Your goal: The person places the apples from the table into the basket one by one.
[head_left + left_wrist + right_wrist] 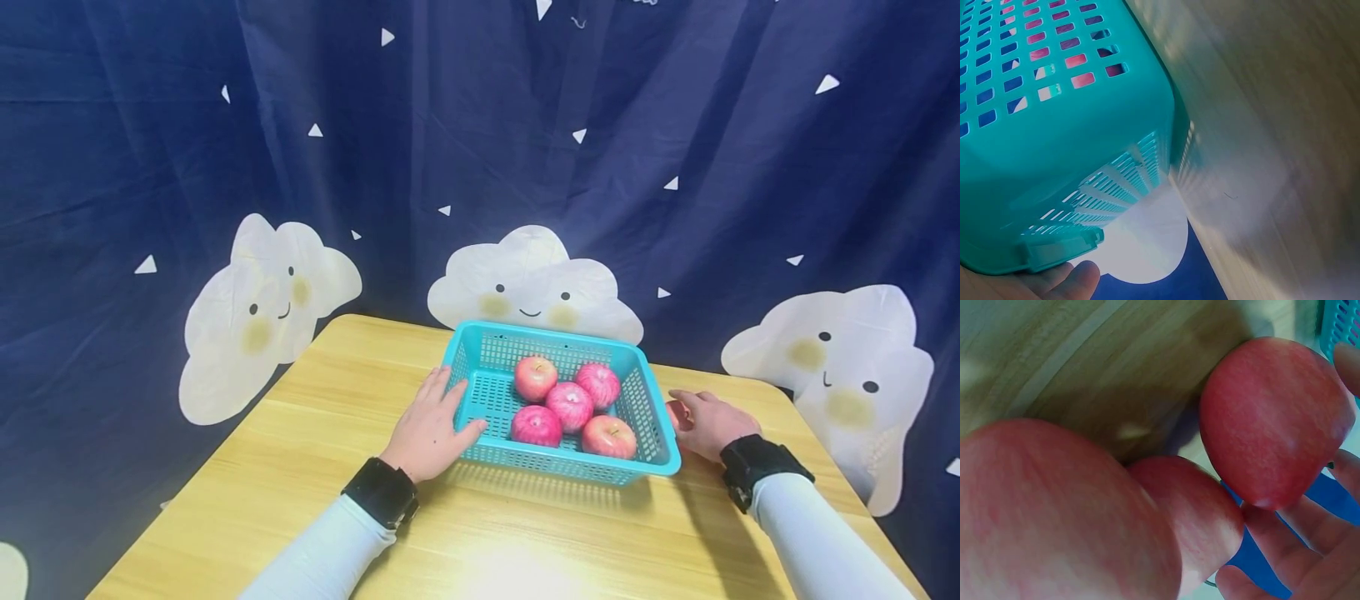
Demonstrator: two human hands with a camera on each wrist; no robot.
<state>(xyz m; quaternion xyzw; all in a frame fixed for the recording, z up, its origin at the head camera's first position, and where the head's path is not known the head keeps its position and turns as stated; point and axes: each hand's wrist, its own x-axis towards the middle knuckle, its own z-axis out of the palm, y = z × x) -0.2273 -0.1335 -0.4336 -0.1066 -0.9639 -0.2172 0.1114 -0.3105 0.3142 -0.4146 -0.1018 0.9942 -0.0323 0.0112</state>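
A turquoise plastic basket [487,454] with slotted walls stands on the table, several red apples [570,407] lying inside it. My left hand [431,429] rests on the basket's left rim with fingers spread and thumb over the edge; its fingertips [1079,281] show past the rim in the left wrist view. Just outside the basket's right wall, my right hand [716,425] holds a red apple [1275,419] between thumb and fingers. Two more apples, one large and close [1054,519] and one behind it [1188,512], appear in the right wrist view; the right hand covers that area in the head view.
The light wooden table [300,475] extends around the basket, with a bright glare near its front. Behind the table hangs a dark blue curtain [487,108] printed with smiling clouds and white triangles.
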